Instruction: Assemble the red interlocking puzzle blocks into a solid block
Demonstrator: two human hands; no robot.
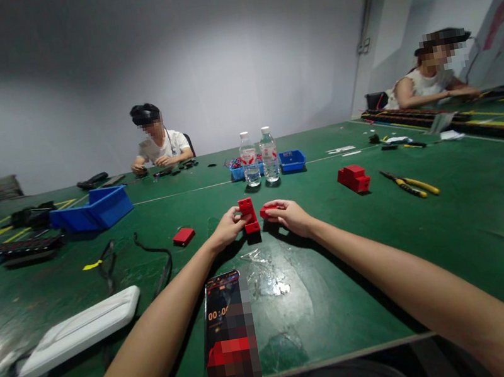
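My left hand (pixel 229 228) is closed on an L-shaped red block (pixel 250 219) with round holes, which stands on the green table. In my right hand (pixel 291 215) is a smaller red block (pixel 267 211), partly covered by the fingers and held just right of the L-shaped one. A narrow gap separates the two pieces. To the left lies a flat red block (pixel 184 236). Farther right sits a stepped red block (pixel 354 179). A phone (pixel 223 308) with a lit screen lies near my left forearm; its lower part is blurred out.
Two water bottles (pixel 250 160) stand beyond my hands, with a small blue tray (pixel 292 161) beside them. Yellow-handled pliers (pixel 410 182) lie right. At left are a blue bin (pixel 93 212), a white device (pixel 80 330) and black straps (pixel 161 260). Two people sit across the table.
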